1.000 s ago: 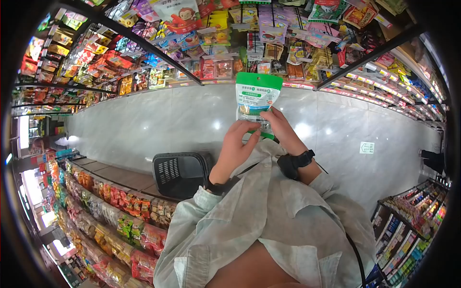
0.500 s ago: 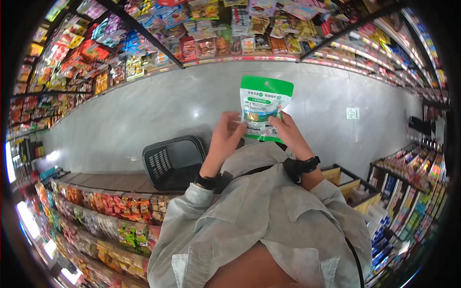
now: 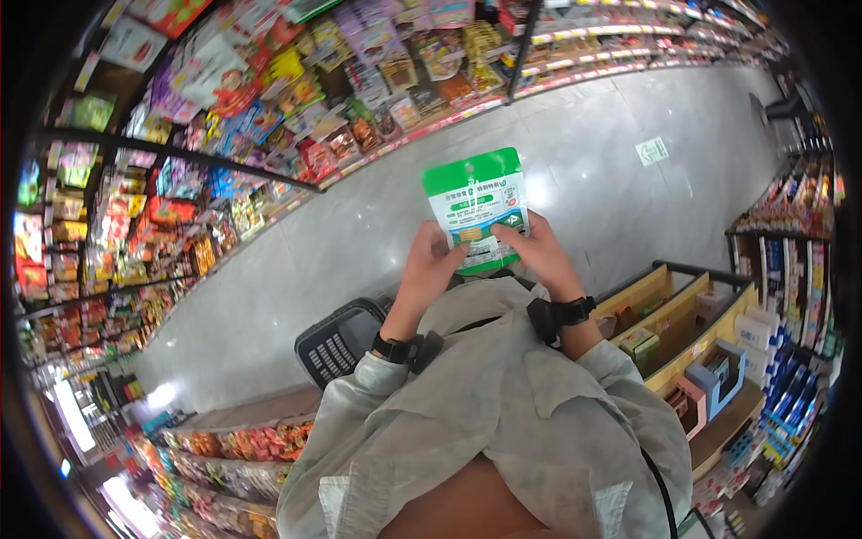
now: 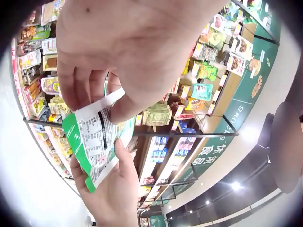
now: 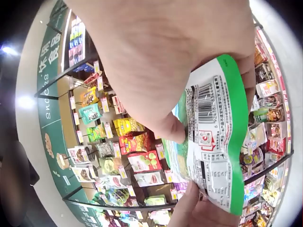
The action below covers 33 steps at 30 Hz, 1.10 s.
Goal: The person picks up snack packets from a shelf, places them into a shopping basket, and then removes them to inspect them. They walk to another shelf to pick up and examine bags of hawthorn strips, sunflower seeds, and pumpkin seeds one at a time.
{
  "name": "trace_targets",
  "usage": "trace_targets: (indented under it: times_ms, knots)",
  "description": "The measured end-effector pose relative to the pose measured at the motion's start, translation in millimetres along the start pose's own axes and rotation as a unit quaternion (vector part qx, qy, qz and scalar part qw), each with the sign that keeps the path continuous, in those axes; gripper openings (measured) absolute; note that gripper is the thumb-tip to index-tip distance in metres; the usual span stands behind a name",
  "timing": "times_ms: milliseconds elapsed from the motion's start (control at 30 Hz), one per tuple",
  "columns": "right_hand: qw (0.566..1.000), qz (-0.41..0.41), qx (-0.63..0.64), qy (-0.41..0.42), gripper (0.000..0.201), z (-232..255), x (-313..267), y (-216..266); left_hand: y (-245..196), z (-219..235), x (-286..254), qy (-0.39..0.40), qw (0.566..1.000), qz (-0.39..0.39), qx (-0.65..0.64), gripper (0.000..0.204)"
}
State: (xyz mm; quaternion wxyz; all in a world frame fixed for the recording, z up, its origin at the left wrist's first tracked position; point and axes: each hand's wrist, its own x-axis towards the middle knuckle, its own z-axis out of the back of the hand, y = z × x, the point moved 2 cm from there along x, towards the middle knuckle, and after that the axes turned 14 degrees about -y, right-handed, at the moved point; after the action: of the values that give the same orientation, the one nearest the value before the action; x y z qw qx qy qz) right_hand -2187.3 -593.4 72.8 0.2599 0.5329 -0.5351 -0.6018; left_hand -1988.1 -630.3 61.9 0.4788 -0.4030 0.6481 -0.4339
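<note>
A green and white snack pouch [image 3: 476, 202] with a hang hole in its top strip is held up in front of the body. My left hand [image 3: 433, 262] pinches its lower left edge, thumb on the printed face and fingers behind. On the lower right side my right hand [image 3: 546, 255] grips it the same way. From the right wrist, a barcode shows on the pouch [image 5: 208, 123] beside the right thumb. The left wrist view has both thumbs on the pouch [image 4: 97, 137], with its green bottom strip turned toward the camera.
A dark shopping basket [image 3: 337, 346] stands on the grey floor [image 3: 359, 242] at my left. Racks of packaged snacks [image 3: 314, 99] line the far side of the aisle. A wooden divided shelf [image 3: 669, 310] stands close at my right, and more bagged goods [image 3: 233, 476] lie behind left.
The left hand has come onto the pouch's left edge, its fingers now behind it. The head view has rotated, so the shelves slant and the wooden divided shelf shows more at right.
</note>
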Motion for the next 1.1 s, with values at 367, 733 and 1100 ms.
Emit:
trace_targets:
  times_ms: [367,733,1100]
  knots:
    - [0.992,0.011,0.092,-0.088,0.03,155,-11,18,7,-159,11,0.099,0.99,-0.041,0.094,0.021]
    - [0.982,-0.047,0.114,-0.142,0.031,173,35,28,7,-174,63,0.047,0.968,-0.048,0.24,0.051]
    - [0.988,0.139,-0.066,0.014,0.048,151,130,111,7,-214,201,0.079,0.994,0.079,0.015,0.052]
